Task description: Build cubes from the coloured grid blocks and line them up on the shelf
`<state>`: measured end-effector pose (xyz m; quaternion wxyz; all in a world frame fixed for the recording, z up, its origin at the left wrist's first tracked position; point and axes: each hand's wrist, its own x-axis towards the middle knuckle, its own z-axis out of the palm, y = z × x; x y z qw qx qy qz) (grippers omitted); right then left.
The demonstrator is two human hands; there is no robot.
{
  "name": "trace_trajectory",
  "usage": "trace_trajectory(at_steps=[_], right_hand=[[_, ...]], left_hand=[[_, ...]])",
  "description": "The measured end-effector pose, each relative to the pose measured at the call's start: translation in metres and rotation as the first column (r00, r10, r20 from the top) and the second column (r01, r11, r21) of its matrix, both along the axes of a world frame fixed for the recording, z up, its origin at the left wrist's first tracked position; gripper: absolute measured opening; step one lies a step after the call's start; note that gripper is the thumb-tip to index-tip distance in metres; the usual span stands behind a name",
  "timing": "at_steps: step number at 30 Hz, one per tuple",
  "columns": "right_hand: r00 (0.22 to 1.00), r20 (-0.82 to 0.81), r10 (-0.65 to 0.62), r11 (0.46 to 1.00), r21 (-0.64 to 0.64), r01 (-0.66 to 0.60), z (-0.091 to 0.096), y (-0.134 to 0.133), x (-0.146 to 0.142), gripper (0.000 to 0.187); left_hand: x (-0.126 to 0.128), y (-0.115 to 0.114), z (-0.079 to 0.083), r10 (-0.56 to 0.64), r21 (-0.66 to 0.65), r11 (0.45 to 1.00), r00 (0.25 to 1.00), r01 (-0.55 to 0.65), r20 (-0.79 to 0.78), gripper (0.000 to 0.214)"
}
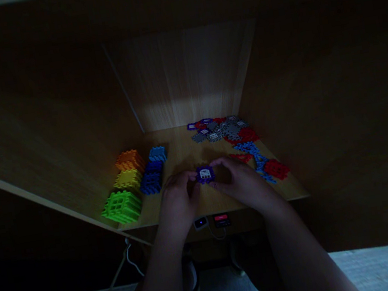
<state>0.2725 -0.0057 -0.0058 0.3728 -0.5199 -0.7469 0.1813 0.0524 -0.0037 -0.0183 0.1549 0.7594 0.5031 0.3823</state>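
Between my two hands is a purple interlocking tile (205, 174) with a white window-like panel in its middle. My left hand (178, 192) pinches its left edge between thumb and fingers. On the other side, my right hand (242, 181) grips the right edge in the same way. The tile is just above or on the wooden shelf (184, 154); I cannot tell which. Stacks of dark blue tiles (152, 178) stand left of my left hand. Beyond my right hand lie blue tile pieces (258, 157) and a red tile stack (276, 169).
Orange (129, 160), yellow (127, 179) and green tile stacks (121, 207) line the shelf's left side, with a light blue stack (157, 153) beside them. A loose pile of grey tiles (230, 128) lies at the back right. Wooden walls enclose both sides. Below are two small devices (221, 220) and a cable.
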Motion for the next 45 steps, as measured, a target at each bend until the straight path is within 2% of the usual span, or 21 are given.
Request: trace_trajectory(at_steps=[13,19,23,26,27,29,32,36,39,45], right_hand=[[1.000,-0.009,-0.017,1.000,-0.011,0.017,-0.003,-0.001,0.000,0.038],[0.995,0.078,-0.063,0.995,0.084,0.057,0.006,0.005,0.002,0.026],[0.953,0.289,-0.086,0.992,0.118,0.053,0.034,0.037,0.002,0.035],[0.819,0.548,-0.170,0.980,0.011,0.196,0.057,0.080,-0.007,0.032],[0.797,0.574,-0.187,0.973,-0.001,0.229,0.062,0.096,-0.012,0.032],[0.763,0.606,-0.225,0.958,-0.005,0.286,0.066,0.125,-0.022,0.033],[0.717,0.633,-0.291,0.925,-0.005,0.380,0.060,0.156,-0.033,0.035],[0.686,0.651,-0.326,0.897,-0.016,0.442,0.042,0.167,-0.035,0.037],[0.690,0.655,-0.307,0.909,-0.014,0.418,0.035,0.165,-0.030,0.041],[0.713,0.661,-0.235,0.940,-0.033,0.341,0.034,0.163,-0.025,0.041]], left_hand=[[0.001,-0.002,0.006,-0.007,0.025,1.000,1.000,0.008,-0.014,0.025],[0.000,-0.002,0.008,0.014,0.045,0.999,0.999,-0.015,0.035,0.030],[0.001,-0.001,0.007,0.013,0.061,0.998,0.999,-0.016,0.043,0.027],[0.001,-0.001,0.006,0.009,0.058,0.998,0.998,-0.012,0.054,0.027],[0.001,-0.001,0.006,0.010,0.056,0.998,0.998,-0.013,0.058,0.027],[0.001,-0.002,0.006,0.014,0.054,0.998,0.998,-0.017,0.062,0.027],[0.002,-0.003,0.007,0.022,0.058,0.998,0.997,-0.026,0.070,0.025],[0.004,-0.003,0.008,0.018,0.034,0.999,0.996,-0.021,0.092,0.025],[0.005,-0.003,0.009,0.018,0.027,0.999,0.997,-0.020,0.074,0.023],[0.005,-0.003,0.007,0.032,0.037,0.999,0.999,-0.033,0.027,0.021]])
